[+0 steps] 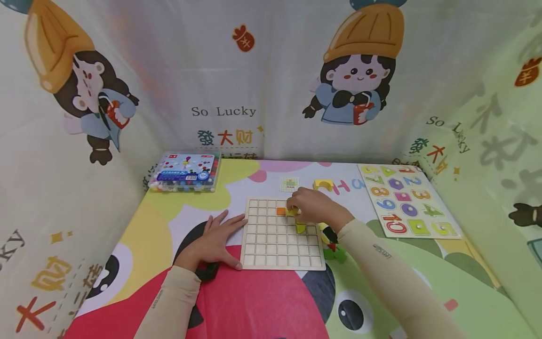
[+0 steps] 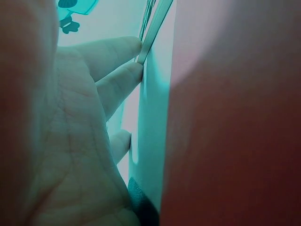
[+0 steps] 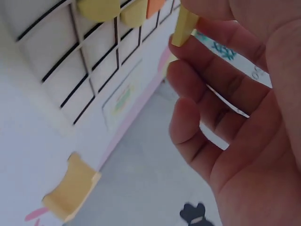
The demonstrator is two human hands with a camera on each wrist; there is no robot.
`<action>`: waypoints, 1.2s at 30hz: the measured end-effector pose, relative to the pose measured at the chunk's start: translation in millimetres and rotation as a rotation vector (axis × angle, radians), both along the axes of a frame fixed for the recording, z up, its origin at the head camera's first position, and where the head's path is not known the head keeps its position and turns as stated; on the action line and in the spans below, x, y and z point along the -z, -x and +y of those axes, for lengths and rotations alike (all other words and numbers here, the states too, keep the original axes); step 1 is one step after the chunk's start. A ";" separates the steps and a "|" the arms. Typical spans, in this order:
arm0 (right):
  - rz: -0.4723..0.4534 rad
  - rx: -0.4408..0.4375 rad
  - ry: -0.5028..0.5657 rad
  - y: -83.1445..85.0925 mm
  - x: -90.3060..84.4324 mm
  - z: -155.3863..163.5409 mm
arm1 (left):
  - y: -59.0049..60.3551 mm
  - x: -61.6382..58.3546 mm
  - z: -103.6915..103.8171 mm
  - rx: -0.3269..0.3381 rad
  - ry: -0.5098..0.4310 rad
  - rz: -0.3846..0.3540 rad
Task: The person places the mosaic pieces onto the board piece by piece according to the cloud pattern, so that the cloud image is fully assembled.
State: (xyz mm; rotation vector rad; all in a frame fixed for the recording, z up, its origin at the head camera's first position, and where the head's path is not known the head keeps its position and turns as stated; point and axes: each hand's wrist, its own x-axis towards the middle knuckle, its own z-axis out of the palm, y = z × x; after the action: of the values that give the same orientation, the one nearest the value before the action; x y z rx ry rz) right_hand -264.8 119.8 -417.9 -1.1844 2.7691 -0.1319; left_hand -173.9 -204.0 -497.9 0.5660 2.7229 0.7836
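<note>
A pale wooden grid board (image 1: 271, 245) lies in the middle of the table. My left hand (image 1: 218, 238) lies flat on the mat, fingers straight against the board's left edge (image 2: 151, 35). My right hand (image 1: 301, 205) hovers over the board's upper right cells and pinches a small yellow piece (image 3: 184, 26) between thumb and fingers. An orange piece (image 1: 281, 211) sits in a cell just left of that hand. A yellow-green piece (image 1: 300, 228) lies on the board below it. In the right wrist view, two yellow pieces (image 3: 99, 7) and the orange piece (image 3: 155, 5) show on the grid.
A yellow arch block (image 1: 323, 184) and a small pattern card (image 1: 290, 184) lie beyond the board. Green pieces (image 1: 335, 254) sit off its right edge. A number puzzle board (image 1: 408, 200) lies at far right, a box of coloured pegs (image 1: 186, 172) at back left. Printed cloth walls enclose three sides.
</note>
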 end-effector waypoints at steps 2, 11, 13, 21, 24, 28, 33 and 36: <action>0.002 -0.030 -0.024 5.6 2.3 -9.1 | 0.3 0.4 -0.1 0.001 0.001 -0.002; 0.048 -0.146 -0.113 19.4 7.9 -46.8 | 0.3 -1.1 -1.5 0.012 0.001 0.007; 0.060 -0.164 -0.126 20.7 9.2 -52.1 | 0.3 -1.9 -1.6 0.015 0.001 0.006; 0.096 -0.179 -0.177 22.8 14.3 -64.2 | 0.0 -3.8 -1.2 0.020 0.008 0.004; 0.091 -0.178 -0.189 20.2 13.7 -64.9 | -0.6 -2.8 -0.3 0.019 0.015 0.010; 0.075 -0.173 -0.180 18.1 13.4 -65.8 | -1.1 -1.6 -0.1 0.018 0.021 0.011; 0.066 -0.162 -0.164 21.1 17.5 -65.5 | -0.7 -2.4 -0.5 0.021 0.021 0.005; 0.057 -0.148 -0.150 23.4 17.8 -64.8 | 0.6 -4.7 0.1 0.021 0.021 0.002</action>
State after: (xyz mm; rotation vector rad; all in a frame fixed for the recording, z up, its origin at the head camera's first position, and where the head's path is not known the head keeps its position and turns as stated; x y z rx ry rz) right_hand -288.1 55.0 -435.7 -1.3667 2.6707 0.1236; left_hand -174.5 -203.9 -493.1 0.5905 2.7194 0.7493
